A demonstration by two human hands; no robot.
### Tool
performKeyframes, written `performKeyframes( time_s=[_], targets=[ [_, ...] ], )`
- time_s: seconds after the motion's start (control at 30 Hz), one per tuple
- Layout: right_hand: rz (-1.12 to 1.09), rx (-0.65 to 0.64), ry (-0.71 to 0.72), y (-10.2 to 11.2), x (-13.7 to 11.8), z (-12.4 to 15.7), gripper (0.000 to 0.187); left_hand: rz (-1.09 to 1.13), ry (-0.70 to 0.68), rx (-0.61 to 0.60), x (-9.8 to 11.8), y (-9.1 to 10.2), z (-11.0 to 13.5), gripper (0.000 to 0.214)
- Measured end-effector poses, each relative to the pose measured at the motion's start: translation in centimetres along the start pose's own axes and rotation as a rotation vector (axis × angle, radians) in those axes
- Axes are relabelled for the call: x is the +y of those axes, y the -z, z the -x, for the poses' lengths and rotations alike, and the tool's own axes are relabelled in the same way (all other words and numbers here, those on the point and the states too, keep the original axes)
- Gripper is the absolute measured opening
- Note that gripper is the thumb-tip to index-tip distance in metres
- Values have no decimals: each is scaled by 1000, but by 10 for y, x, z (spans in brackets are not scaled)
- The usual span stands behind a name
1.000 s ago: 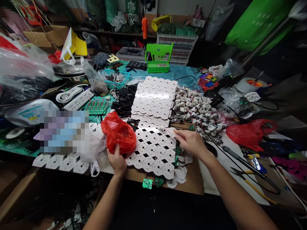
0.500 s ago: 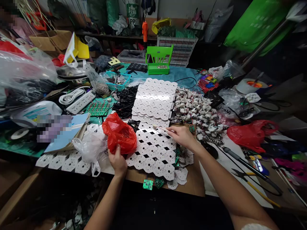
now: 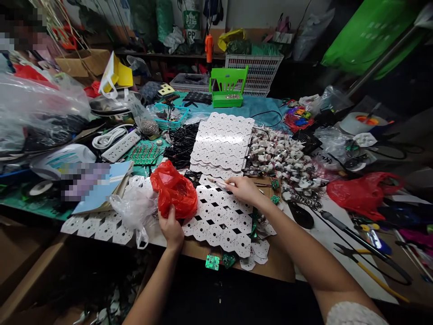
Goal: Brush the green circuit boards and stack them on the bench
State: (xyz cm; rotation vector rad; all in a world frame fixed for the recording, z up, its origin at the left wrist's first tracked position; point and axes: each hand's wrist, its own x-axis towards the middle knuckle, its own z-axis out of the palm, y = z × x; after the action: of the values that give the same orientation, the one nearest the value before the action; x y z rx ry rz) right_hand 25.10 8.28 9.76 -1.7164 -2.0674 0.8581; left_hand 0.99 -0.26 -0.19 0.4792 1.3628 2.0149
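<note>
— Leftward goes the right hand since a second ago, fingers pinched on a thin white stick over the white hexagon-cut panel sheet.

— And the left hand?

— Closed on the crumpled red plastic bag beside it. Better to steady the sheet.

— Surroundings?

— Cluttered brown workbench, green toy chair behind.

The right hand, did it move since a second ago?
Yes. The right hand slid left and away along the white panel, toward the stacked panels.
</note>
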Motion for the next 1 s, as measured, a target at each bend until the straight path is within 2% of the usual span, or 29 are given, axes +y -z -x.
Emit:
performKeyframes(
  time_s=[0.1, 0.23, 0.33, 0.43, 0.53, 0.67, 0.73, 0.9, 1.0],
  targets=[
    [-98, -8, -34, 3, 8, 11, 20, -9, -3, 7, 1, -1, 0, 54],
    [-251, 126, -174, 1, 35, 53, 36, 6, -23, 15, 1, -1, 0, 54],
    [-357, 201, -311, -14, 55, 93, 39, 17, 8, -8, 4, -2, 0, 53],
    [-501, 213, -415, -36, 64, 126, 39, 42, 61, -27, 10, -4, -1, 47],
    [-673, 236, -478, -55, 62, 142, 40, 91, 122, 14, 21, -9, -3, 41],
    [-875, 301, -505, -65, 51, 147, 43, 170, 304, -6, 37, -13, -1, 38],
    [-946, 327, -494, -65, 46, 149, 47, 177, 345, -8, 43, -14, 2, 33],
    [-1191, 340, -453, -57, 35, 159, 65, 200, 321, -36, 51, -14, 8, 30],
    [-1196, 337, -444, -52, 29, 168, 67, 207, 341, -44, 55, -15, 12, 28]
  ],
)
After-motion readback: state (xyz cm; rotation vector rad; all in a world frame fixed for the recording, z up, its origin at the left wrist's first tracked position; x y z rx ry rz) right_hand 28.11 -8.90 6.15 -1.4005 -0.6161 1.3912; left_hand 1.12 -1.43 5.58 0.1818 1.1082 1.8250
